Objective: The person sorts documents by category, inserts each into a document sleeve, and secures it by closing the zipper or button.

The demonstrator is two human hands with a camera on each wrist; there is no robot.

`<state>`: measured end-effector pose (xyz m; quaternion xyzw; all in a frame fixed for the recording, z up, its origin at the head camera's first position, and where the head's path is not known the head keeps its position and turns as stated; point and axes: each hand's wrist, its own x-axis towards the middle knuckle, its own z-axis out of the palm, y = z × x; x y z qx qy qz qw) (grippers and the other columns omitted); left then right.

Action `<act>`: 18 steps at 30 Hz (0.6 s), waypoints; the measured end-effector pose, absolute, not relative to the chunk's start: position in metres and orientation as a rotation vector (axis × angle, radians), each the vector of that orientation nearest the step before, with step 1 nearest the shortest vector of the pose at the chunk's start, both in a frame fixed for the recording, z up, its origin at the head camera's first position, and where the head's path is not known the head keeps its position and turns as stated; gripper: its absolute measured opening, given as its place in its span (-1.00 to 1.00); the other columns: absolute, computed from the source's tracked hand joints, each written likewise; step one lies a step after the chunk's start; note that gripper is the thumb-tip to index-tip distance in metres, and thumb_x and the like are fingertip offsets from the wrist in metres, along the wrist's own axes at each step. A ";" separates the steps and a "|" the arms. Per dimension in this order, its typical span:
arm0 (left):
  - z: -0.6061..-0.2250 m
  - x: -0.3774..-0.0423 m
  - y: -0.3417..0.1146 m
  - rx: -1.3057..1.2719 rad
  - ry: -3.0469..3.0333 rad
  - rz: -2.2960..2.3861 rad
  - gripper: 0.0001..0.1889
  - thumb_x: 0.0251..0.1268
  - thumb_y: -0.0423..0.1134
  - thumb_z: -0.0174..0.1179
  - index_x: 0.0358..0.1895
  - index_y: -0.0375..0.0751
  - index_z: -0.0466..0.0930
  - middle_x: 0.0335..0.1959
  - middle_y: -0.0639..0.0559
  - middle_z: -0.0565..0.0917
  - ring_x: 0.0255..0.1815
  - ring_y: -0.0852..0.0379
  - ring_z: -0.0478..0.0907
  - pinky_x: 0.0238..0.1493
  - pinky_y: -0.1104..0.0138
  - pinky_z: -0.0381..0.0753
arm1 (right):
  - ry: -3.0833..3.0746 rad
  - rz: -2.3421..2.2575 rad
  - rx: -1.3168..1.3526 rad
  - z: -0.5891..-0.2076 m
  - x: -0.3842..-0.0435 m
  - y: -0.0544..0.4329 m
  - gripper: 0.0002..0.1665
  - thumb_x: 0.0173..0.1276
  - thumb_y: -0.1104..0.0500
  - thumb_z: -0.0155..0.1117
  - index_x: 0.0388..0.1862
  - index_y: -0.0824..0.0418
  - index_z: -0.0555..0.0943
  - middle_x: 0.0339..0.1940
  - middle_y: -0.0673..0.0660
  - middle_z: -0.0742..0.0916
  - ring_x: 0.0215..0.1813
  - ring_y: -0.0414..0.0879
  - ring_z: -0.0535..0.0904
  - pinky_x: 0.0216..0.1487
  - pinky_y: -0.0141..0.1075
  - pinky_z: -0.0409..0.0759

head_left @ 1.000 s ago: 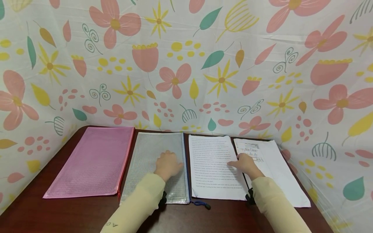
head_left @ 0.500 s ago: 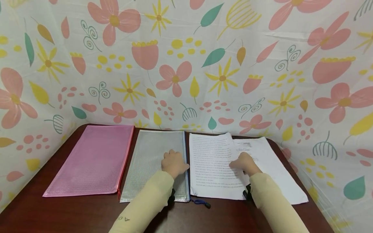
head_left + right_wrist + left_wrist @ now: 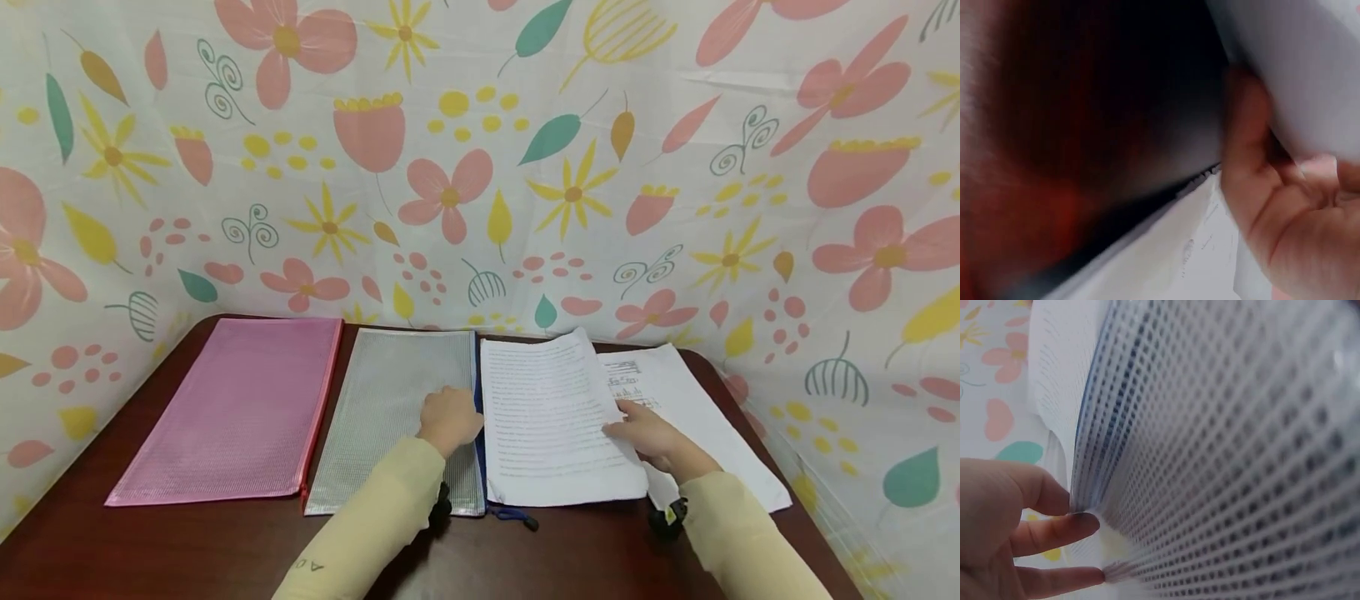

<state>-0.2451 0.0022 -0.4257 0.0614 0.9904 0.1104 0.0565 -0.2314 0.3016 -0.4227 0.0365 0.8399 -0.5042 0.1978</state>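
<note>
In the head view my left hand (image 3: pixel 448 421) is at the blue zip edge of a grey mesh zip pouch (image 3: pixel 390 375). The left wrist view shows thumb and finger pinching that edge of the pouch (image 3: pixel 1210 437), the mesh bulging up beside them. My right hand (image 3: pixel 656 437) grips the right side of a stack of printed sheets (image 3: pixel 555 417), which tilts up there. Close up, the right wrist view has the hand (image 3: pixel 1285 212) against the pale underside of the paper (image 3: pixel 1310 75). A second paper stack (image 3: pixel 705 408) with printed figures lies to the right, partly covered by the hand.
A pink mesh zip pouch (image 3: pixel 232 408) with a red zip lies at the left of the dark wooden table (image 3: pixel 225 550). The grey pouch's blue zip pull (image 3: pixel 517 518) lies near the front. Flowered cloth (image 3: pixel 480 167) hangs behind and around the table.
My left hand has moved right to the pouch's blue edge and now pinches it. The right hand has shifted right, and the printed stack's right side has risen, overlapping the second stack.
</note>
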 end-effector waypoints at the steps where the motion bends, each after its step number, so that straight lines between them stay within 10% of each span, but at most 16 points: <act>1: -0.425 -0.244 0.002 0.181 3.001 0.353 -0.72 0.26 -0.06 0.12 -0.39 -0.19 0.66 -0.28 -0.13 0.65 -0.25 -0.02 0.57 -0.17 0.14 0.51 | 2.370 -1.439 0.106 -0.423 -0.230 0.302 -0.32 0.44 0.26 -0.04 0.43 0.46 0.01 0.01 0.38 0.62 -0.23 -0.05 0.68 -0.26 -0.15 0.66; 8: -0.427 -0.242 -0.004 0.137 2.927 0.665 -0.66 0.26 -0.24 0.05 -0.71 -0.13 0.37 -0.66 0.01 0.42 -0.66 0.11 0.34 -0.74 0.33 0.33 | 2.436 -1.597 0.200 -0.420 -0.220 0.300 -0.37 0.51 0.17 -0.10 0.43 0.44 0.07 0.06 0.36 0.61 -0.24 -0.16 0.67 -0.24 -0.24 0.65; 18: -0.421 -0.241 -0.021 0.234 2.832 0.911 -0.55 0.25 -0.33 -0.01 -0.81 -0.05 0.12 -0.84 0.15 0.19 -0.79 0.23 0.10 -0.76 0.42 0.08 | 2.212 -1.913 0.320 -0.417 -0.216 0.295 -0.32 0.51 0.12 -0.07 0.47 0.34 0.00 -0.14 -0.03 0.62 -0.23 -0.27 0.65 -0.21 -0.31 0.64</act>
